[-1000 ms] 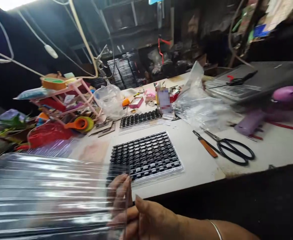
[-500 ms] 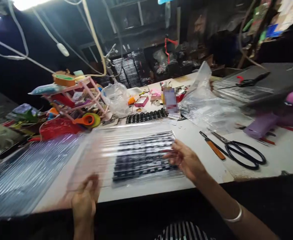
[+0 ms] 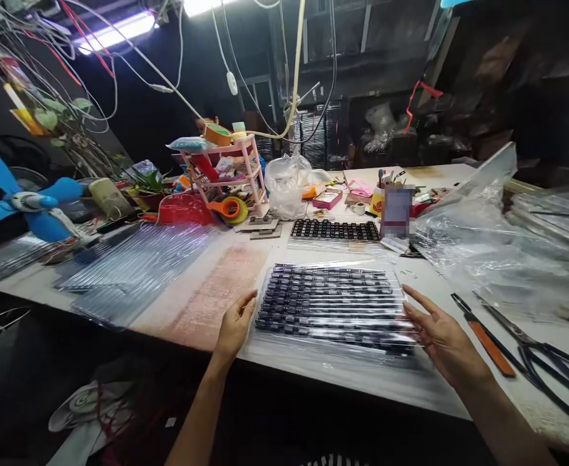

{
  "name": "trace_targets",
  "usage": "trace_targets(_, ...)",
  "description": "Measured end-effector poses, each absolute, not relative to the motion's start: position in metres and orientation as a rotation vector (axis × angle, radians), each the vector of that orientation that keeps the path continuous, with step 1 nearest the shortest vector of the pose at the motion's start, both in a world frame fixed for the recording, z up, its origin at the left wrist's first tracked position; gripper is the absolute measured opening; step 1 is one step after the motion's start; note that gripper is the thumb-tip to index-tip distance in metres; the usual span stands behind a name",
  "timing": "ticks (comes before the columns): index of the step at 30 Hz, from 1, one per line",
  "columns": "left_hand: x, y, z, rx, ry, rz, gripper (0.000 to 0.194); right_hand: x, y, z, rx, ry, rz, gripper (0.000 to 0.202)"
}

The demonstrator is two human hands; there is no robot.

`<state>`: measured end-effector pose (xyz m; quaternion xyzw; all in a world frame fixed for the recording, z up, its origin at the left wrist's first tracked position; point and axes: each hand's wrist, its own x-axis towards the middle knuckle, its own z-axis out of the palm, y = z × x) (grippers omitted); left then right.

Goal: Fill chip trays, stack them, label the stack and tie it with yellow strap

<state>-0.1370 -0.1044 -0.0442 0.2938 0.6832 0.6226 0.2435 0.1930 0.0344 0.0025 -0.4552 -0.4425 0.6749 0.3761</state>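
Between my hands, at the front of the white table, is a clear ribbed plastic tray (image 3: 333, 307) with rows of small black parts showing in it or through it. My left hand (image 3: 234, 325) has its thumb and fingers closed on the tray's left edge. At the right edge, my right hand (image 3: 442, 333) grips with fingers fairly straight, their tips at the plastic. Whether the tray is one layer or several stacked, I cannot tell. Behind it lies another tray of black parts (image 3: 335, 230).
Scissors (image 3: 531, 346) and an orange-handled cutter (image 3: 490, 346) lie right of my right hand. Stacked clear plastic trays (image 3: 138, 265) lie on the left, near a blue fan (image 3: 32, 200). A pink rack (image 3: 230, 165) stands behind, and crumpled plastic film (image 3: 478, 239) covers the right rear.
The view has turned left, bringing the fan into sight. My left hand has come in from lower left to the tray's left edge, and the clear plastic now lines up over the black parts.
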Motion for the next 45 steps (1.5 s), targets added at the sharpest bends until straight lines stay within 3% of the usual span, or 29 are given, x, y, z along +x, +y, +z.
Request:
trace_targets(11,-0.140,-0.088,-0.038,0.984,1.857,1.609,0.047,0.182,0.044,0.004,-1.220,-1.293,1.643,0.083)
trace_targets(19,-0.146,-0.070,-0.041,1.071,1.803,1.475,0.051,0.218,0.071,-0.030,-1.555,-2.074,0.896,0.070)
trace_targets(24,-0.148,-0.068,-0.033,1.129,1.861,1.364,0.047,0.212,0.082,-0.033,-1.435,-2.260,0.770,0.061)
trace_targets(31,-0.134,-0.058,-0.041,1.347,2.154,1.087,0.052,0.172,0.094,-0.052,-1.048,-2.752,0.020,0.048)
trace_targets(35,-0.111,-0.042,-0.042,1.728,2.324,0.574,0.060,0.156,0.099,-0.047,-0.906,-2.893,0.103,0.053)
trace_targets(38,-0.095,-0.022,-0.036,1.993,2.186,0.194,0.069,0.145,0.104,-0.044,-0.866,-2.926,0.226,0.060)
trace_targets(45,-0.069,0.008,-0.032,2.194,1.964,0.243,0.075,0.125,0.099,-0.040,-0.806,-2.823,0.230,0.069)
